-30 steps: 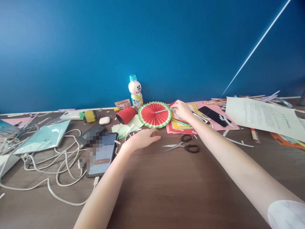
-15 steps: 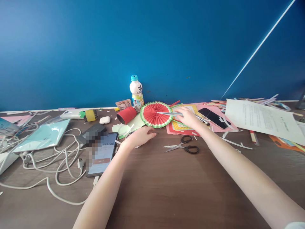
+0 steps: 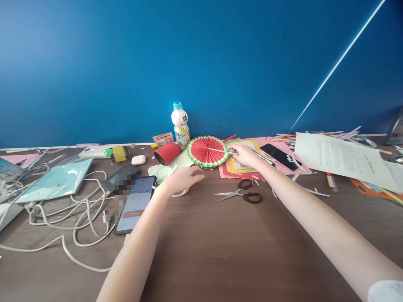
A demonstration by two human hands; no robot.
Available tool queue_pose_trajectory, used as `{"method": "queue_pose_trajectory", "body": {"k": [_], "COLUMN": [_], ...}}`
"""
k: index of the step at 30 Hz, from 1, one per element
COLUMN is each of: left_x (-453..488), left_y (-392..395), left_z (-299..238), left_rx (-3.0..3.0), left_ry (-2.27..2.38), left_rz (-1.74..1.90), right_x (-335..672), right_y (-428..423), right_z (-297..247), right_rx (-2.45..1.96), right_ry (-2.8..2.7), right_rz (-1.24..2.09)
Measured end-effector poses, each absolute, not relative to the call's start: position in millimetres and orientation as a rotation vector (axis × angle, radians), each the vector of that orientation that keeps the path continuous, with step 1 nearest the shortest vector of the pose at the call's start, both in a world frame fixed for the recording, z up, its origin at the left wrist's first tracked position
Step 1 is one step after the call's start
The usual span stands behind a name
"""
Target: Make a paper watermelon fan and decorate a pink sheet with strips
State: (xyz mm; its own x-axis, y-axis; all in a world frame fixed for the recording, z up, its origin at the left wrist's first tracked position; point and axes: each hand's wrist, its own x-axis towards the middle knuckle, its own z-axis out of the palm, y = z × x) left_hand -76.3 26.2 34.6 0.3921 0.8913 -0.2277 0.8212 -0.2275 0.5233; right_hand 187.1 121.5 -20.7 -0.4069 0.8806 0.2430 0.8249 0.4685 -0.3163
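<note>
The fan (image 3: 204, 156), a pleated red disc with a green and white rim, sits just left of our right hand's grip. Our right hand (image 3: 247, 156) grasps a thin pale stick (image 3: 222, 151) that reaches over the rim to the disc's middle; we cannot tell whether its tip touches the pleats. Our left hand (image 3: 182, 179) is nearer us and left of the grip, close to the fan's rim, its fingers loosely bent with nothing seen between them, above part of a white ring (image 3: 183, 193).

Beyond the fan, left of the grip, we have the bottle (image 3: 180, 126) upright and the red tube (image 3: 169, 152) on its side. Behind these, the table's back edge meets the blue wall (image 3: 201, 63). Right of the grip, the black phone (image 3: 278, 156) lies on pink paper (image 3: 299, 157). Nearer than the grip, the scissors (image 3: 238, 194) point their blades left, and brown tabletop (image 3: 233, 247) runs between our forearms to the bottom of our view.

The lit phone (image 3: 137, 205), well left of the grip, reads 01:42:47. Far right, a white sheet (image 3: 343, 159) carries rows of print too small to read; so is the bottle's dark lettering.
</note>
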Motion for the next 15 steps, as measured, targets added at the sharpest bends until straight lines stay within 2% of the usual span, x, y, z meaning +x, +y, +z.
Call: {"method": "queue_pose_trajectory", "body": {"k": [15], "left_x": [-81], "left_y": [23], "left_z": [46], "left_rx": [2.077], "left_ry": [1.568], "left_rz": [0.115], "right_x": [179], "right_y": [156], "right_z": [-24], "right_rx": [-1.601], "right_ry": [-2.148], "right_rz": [0.085]}}
